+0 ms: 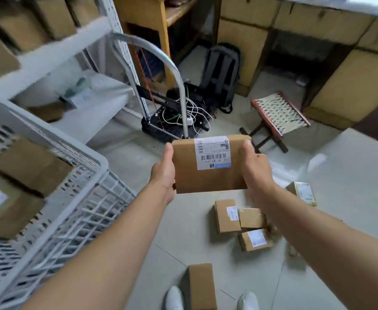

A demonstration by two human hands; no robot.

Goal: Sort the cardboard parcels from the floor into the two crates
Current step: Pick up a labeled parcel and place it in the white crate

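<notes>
I hold a flat brown cardboard parcel with a white barcode label in front of me, above the floor. My left hand grips its left edge and my right hand grips its right edge. A white perforated plastic crate stands at the left, with brown parcels inside it. More parcels lie on the tiled floor: a cluster of three below my right arm, one further right, and one between my white shoes. Only one crate is in view.
A hand trolley with a black base and loose cables stands ahead. A small woven stool, a dark backpack, a wooden desk and stacked cartons line the back. White metal shelving with boxes is at the upper left.
</notes>
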